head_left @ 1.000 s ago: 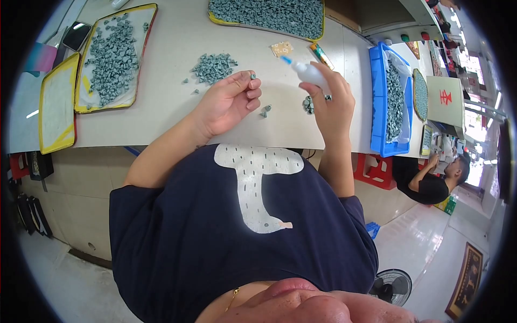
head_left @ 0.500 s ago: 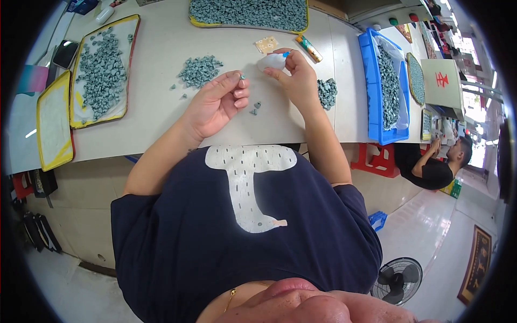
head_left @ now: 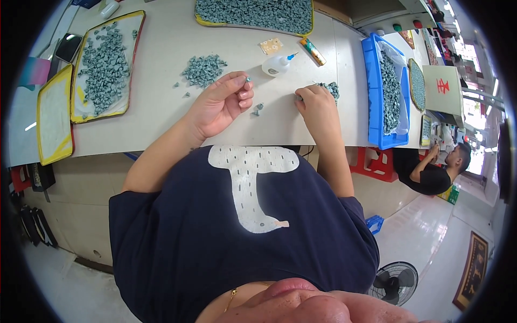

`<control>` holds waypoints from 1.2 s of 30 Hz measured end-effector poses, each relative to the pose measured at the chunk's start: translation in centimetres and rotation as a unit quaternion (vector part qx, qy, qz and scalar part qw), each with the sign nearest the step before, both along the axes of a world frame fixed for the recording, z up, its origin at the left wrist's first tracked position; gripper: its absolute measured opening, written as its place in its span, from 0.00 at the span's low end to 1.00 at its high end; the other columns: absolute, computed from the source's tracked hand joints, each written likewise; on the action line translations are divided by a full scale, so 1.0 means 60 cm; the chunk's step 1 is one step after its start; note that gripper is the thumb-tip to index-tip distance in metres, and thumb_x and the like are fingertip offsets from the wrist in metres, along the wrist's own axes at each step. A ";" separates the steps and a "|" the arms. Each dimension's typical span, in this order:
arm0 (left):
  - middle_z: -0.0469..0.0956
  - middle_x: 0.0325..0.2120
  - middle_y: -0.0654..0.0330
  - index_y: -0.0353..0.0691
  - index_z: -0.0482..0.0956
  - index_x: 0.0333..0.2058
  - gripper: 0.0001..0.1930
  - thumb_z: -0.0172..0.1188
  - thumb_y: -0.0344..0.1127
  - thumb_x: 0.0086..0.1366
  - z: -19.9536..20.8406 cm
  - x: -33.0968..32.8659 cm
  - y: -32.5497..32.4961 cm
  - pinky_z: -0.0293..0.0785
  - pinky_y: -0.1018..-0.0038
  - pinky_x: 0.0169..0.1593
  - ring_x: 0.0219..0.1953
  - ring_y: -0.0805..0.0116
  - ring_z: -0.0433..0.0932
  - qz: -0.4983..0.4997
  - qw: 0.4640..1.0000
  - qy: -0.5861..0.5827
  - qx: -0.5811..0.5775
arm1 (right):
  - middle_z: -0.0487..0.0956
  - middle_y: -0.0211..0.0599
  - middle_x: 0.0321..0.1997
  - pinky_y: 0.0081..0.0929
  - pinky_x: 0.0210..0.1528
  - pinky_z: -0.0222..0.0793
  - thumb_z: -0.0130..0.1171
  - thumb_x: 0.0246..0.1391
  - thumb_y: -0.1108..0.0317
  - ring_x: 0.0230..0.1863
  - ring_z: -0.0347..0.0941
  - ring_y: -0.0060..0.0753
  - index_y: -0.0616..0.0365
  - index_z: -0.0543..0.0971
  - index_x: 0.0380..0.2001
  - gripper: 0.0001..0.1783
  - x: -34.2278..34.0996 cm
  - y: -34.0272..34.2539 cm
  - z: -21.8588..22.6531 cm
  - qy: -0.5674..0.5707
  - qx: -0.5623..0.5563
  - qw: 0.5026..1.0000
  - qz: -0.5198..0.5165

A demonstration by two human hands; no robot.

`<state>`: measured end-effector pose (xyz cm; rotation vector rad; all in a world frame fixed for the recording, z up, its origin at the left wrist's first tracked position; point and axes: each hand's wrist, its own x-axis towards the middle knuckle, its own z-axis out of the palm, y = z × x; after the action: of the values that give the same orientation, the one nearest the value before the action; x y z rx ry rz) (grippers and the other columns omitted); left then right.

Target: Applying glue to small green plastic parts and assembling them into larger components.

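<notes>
My left hand (head_left: 223,103) is raised over the table. Between its thumb and forefinger it pinches a small grey-green piece (head_left: 248,79). My right hand (head_left: 319,107) is low at the near side of a small pile of grey-green pieces (head_left: 332,88), covering part of it. Its thumb and fingers are drawn together, and what they grip is mostly hidden. A white squeeze bottle (head_left: 273,66) with a blue tip lies on the table between and beyond my hands. Two or three loose pieces (head_left: 257,109) lie between my hands, and a larger heap (head_left: 203,70) sits beyond my left hand.
At left are a yellow-rimmed tray (head_left: 141,32) of pieces and a bare one (head_left: 54,121). Another full tray (head_left: 215,22) is at the back. A blue bin (head_left: 375,102) stands right. A tube (head_left: 312,51) and patterned square (head_left: 271,46) lie near the bottle. A person (head_left: 433,171) sits far right.
My right hand has let go of the squeeze bottle, leaving it on the table, and moved down and right to the small pile. My left hand still pinches its piece.
</notes>
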<state>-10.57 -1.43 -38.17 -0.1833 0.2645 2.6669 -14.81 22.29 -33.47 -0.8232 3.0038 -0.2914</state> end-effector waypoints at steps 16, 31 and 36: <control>0.75 0.32 0.62 0.40 0.76 0.40 0.06 0.57 0.30 0.64 -0.003 0.004 -0.009 0.67 0.78 0.36 0.31 0.75 0.68 -0.021 0.999 0.040 0.007 | 0.77 0.39 0.38 0.22 0.41 0.74 0.56 0.47 0.87 0.36 0.78 0.29 0.67 0.78 0.35 0.11 0.015 -0.082 0.023 -0.105 -0.401 0.910 0.001; 0.74 0.31 0.68 0.41 0.73 0.38 0.06 0.57 0.34 0.65 0.009 0.011 -0.010 0.66 0.81 0.36 0.31 0.78 0.67 -0.027 0.998 0.045 -0.016 | 0.78 0.36 0.38 0.18 0.43 0.73 0.59 0.51 0.83 0.38 0.76 0.23 0.69 0.77 0.39 0.11 0.030 -0.115 0.020 -0.312 -0.551 0.772 -0.047; 0.74 0.31 0.67 0.41 0.73 0.38 0.05 0.57 0.33 0.65 0.013 0.013 -0.009 0.66 0.81 0.36 0.31 0.78 0.67 -0.018 0.998 0.049 -0.016 | 0.79 0.37 0.39 0.18 0.43 0.73 0.59 0.50 0.84 0.37 0.77 0.24 0.68 0.78 0.41 0.13 0.033 -0.110 0.021 -0.312 -0.505 0.804 -0.045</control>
<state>-9.77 -1.99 -37.37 -0.0563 0.3388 2.6414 -12.86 15.69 -32.21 -0.4063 2.0891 -1.8277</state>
